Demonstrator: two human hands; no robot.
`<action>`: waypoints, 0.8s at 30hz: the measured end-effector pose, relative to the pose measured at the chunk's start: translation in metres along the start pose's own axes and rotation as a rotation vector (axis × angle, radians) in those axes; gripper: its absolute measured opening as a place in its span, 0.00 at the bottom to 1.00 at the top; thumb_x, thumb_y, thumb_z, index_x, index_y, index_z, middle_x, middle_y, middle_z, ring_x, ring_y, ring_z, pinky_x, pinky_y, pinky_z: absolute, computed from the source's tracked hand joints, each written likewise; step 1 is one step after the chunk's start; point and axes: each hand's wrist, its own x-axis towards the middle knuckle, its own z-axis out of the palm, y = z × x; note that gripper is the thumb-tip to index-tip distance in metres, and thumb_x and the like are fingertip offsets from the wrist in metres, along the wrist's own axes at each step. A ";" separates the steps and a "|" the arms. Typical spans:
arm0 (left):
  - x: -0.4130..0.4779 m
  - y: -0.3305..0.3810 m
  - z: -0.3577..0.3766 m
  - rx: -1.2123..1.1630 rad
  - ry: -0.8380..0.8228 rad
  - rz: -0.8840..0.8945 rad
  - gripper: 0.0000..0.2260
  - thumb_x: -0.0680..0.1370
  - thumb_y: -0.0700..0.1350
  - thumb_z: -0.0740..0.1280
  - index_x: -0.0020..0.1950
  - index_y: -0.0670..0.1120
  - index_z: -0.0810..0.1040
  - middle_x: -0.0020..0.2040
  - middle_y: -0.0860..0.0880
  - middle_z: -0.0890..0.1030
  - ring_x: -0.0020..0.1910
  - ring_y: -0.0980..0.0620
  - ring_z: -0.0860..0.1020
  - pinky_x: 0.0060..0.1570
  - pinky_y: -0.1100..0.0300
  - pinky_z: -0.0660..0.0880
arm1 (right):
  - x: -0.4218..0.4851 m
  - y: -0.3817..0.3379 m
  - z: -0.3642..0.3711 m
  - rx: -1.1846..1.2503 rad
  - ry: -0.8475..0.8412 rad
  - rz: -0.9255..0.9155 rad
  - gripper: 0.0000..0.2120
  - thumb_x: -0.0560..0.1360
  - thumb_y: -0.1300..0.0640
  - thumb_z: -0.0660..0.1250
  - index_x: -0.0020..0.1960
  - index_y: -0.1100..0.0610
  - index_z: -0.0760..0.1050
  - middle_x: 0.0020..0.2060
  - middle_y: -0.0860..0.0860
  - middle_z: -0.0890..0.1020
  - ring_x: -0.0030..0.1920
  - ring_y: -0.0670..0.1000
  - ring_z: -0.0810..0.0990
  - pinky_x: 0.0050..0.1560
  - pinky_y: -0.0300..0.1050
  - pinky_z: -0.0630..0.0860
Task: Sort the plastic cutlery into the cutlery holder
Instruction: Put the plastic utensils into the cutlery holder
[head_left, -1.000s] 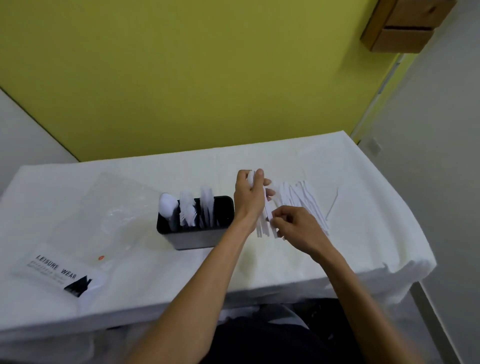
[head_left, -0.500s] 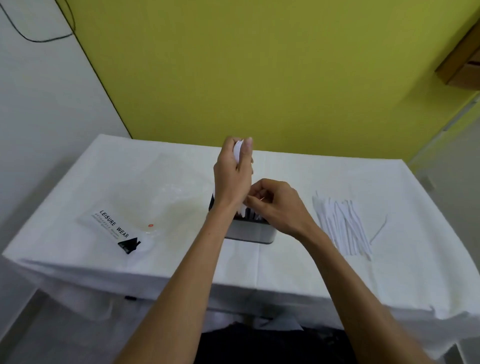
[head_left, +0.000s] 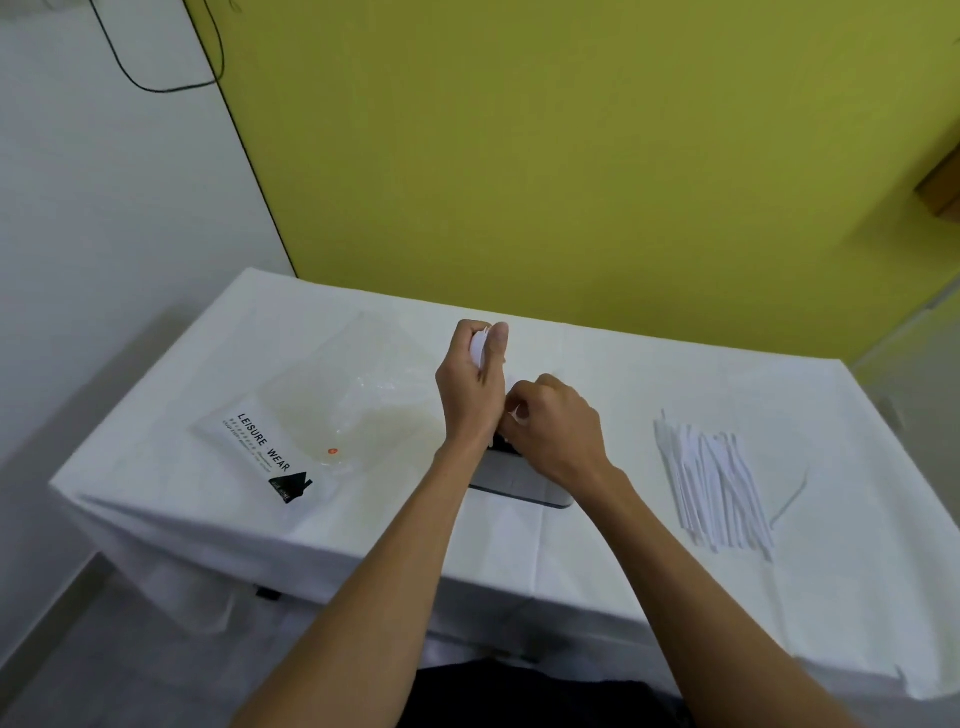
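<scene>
just above one grey box-shaped cutlery holder (head_left: 519, 480), the left hand (head_left: 470, 387) had its grip round a bunch of white plastic cutlery (head_left: 479, 347); the right hand (head_left: 553, 434) pinched one white piece (head_left: 519, 413).

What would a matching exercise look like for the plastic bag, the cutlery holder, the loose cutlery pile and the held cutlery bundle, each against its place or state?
1 plastic bag
2 cutlery holder
3 loose cutlery pile
4 held cutlery bundle

A on the table's right side
B held up, off the table
C mostly hidden, centre of table
D flat, left of the holder

Pairs: 1-D, 2-C, 3-A, 4-B
</scene>
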 end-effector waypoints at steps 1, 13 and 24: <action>0.000 0.000 0.001 -0.002 0.004 0.004 0.13 0.82 0.56 0.63 0.50 0.46 0.75 0.39 0.51 0.80 0.41 0.51 0.78 0.44 0.56 0.75 | 0.000 0.000 0.000 0.000 0.001 0.000 0.12 0.77 0.47 0.64 0.48 0.53 0.81 0.43 0.51 0.78 0.41 0.56 0.79 0.40 0.50 0.78; 0.001 -0.015 0.011 0.026 -0.091 0.089 0.11 0.81 0.51 0.67 0.46 0.44 0.76 0.35 0.54 0.77 0.35 0.57 0.74 0.37 0.67 0.70 | 0.006 0.000 0.001 -0.039 -0.045 0.032 0.02 0.74 0.58 0.64 0.43 0.55 0.73 0.43 0.53 0.72 0.38 0.60 0.76 0.35 0.46 0.69; -0.015 -0.057 -0.012 0.359 -0.084 0.342 0.17 0.82 0.57 0.62 0.43 0.44 0.75 0.40 0.53 0.79 0.42 0.53 0.68 0.41 0.54 0.72 | 0.002 0.012 0.006 0.085 -0.004 0.033 0.05 0.76 0.54 0.66 0.49 0.52 0.79 0.45 0.49 0.73 0.42 0.50 0.75 0.39 0.47 0.76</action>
